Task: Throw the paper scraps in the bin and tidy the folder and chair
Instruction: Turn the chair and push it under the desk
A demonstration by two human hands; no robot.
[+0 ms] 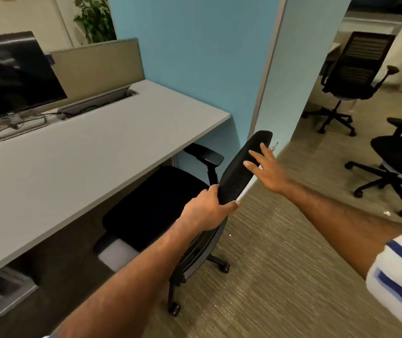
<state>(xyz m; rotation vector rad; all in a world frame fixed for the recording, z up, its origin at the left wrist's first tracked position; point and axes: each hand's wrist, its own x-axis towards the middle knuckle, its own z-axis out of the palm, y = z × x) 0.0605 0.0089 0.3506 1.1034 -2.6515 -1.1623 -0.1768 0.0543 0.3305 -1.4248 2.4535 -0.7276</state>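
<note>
Gripping the chair (239, 172) back at frame centre with my left hand (207, 211), right hand (265, 167) open, seat part-tucked under the desk (92, 152).

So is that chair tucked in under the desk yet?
Partly: the chair has its seat under the desk edge, backrest out, left hand gripping it.

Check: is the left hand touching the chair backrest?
Touching. The head view shows the left hand wrapped over the top edge of the black mesh chair backrest, fingers in front and thumb behind.

Black mesh-backed chair (161, 203), seat partly under the grey desk (112, 142)
</note>
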